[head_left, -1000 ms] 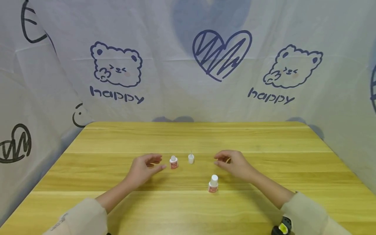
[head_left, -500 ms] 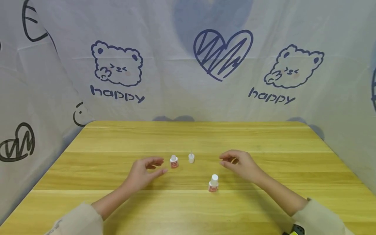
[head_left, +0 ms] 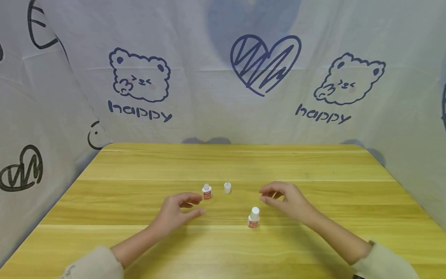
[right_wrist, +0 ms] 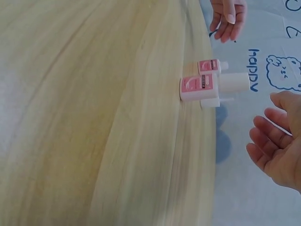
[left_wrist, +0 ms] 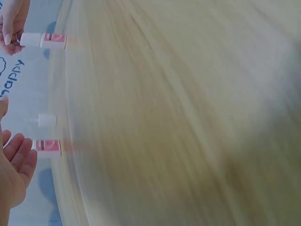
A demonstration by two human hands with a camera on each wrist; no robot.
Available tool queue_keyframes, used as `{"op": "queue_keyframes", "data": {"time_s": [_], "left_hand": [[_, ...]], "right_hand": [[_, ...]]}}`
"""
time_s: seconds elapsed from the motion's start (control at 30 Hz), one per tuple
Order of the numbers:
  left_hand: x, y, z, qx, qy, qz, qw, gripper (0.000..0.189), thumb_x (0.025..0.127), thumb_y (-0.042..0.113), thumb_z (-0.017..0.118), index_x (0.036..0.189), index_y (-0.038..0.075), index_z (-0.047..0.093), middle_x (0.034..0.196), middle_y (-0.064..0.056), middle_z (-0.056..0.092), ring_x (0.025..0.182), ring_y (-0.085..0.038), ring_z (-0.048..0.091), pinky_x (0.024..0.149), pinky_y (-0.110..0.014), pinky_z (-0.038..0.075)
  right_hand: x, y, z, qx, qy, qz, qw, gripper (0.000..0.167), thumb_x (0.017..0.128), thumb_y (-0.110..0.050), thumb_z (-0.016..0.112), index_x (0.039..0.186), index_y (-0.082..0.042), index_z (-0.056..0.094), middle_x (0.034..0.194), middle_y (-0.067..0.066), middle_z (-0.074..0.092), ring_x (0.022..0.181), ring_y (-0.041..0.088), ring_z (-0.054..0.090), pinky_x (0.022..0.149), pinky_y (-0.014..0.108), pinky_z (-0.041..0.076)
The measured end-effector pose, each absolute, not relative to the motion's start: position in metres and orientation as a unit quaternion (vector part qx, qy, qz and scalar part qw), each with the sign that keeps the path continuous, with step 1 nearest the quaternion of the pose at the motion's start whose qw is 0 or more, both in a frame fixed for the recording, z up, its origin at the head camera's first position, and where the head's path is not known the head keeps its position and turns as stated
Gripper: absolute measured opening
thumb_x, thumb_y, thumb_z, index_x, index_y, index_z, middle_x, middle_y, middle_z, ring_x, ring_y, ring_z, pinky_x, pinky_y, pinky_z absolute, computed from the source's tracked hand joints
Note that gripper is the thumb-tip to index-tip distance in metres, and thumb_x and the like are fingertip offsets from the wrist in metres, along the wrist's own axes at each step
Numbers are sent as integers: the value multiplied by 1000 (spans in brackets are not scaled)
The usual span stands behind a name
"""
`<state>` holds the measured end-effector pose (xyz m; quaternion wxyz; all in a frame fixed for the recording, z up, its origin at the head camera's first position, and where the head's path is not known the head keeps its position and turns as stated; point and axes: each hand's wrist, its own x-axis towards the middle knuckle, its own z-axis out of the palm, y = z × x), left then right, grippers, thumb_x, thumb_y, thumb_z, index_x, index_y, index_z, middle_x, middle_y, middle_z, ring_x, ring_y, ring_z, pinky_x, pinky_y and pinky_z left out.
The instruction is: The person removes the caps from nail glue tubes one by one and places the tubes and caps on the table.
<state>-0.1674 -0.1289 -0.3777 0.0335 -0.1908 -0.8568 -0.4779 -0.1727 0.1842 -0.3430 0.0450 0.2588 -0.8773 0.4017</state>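
Note:
A small white bottle with a pink label and a bare nozzle, the uncapped bottle [head_left: 207, 192], stands upright on the table. Right of it a white cap [head_left: 227, 188] rests with a thin pin pointing up. Closer to the front stands a capped bottle [head_left: 254, 217] with the same pink label, seen large in the right wrist view [right_wrist: 200, 88]. My left hand [head_left: 177, 211] hovers in front and left of the uncapped bottle, fingers loosely bent, holding nothing. My right hand [head_left: 287, 197] hangs relaxed behind and right of the capped bottle, also holding nothing.
The wooden table [head_left: 223, 248] spreads out under both hands. A white cloth backdrop [head_left: 195, 93] with blue bear and heart drawings hangs behind it and along the sides.
My left hand has come nearer and slightly right, away from beside the uncapped bottle. The right hand has shifted right, then slightly nearer. Both bottles and the cap stay where they were.

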Motion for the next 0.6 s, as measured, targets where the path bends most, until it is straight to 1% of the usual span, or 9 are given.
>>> {"op": "queue_keyframes", "data": {"time_s": [0.1, 0.27, 0.4, 0.6], "left_hand": [[-166, -125, -378, -205, -849, -487, 31, 34, 77, 15, 75, 104, -3, 65, 105, -17, 68, 92, -30, 65, 80, -29, 56], [-164, -116, -378, -229, -835, -500, 18, 34, 78, 14, 74, 103, -6, 65, 104, -20, 68, 91, -32, 65, 79, -31, 56], [-162, -106, -378, -237, -828, -508, 0, 35, 79, 15, 74, 104, -7, 64, 105, -21, 67, 92, -32, 64, 80, -33, 56], [-160, -92, -381, -251, -828, -500, -20, 36, 79, 17, 73, 106, -6, 64, 106, -19, 67, 93, -30, 65, 82, -30, 55]], "right_hand": [[-171, 182, -344, 265, -874, 404, 45, 14, 86, -7, 65, 99, -2, 68, 92, 5, 69, 80, 5, 59, 71, 24, 53], [-168, 178, -346, 277, -869, 407, 46, 14, 85, -6, 66, 98, -2, 68, 93, 10, 69, 81, 5, 59, 72, 24, 54], [-164, 175, -350, 280, -865, 412, 57, 14, 84, -8, 67, 97, -3, 69, 95, 12, 69, 83, 6, 60, 74, 25, 54], [-160, 172, -358, 291, -854, 425, 69, 15, 82, -10, 69, 96, -2, 69, 95, 12, 69, 84, 8, 60, 74, 26, 54]]}}
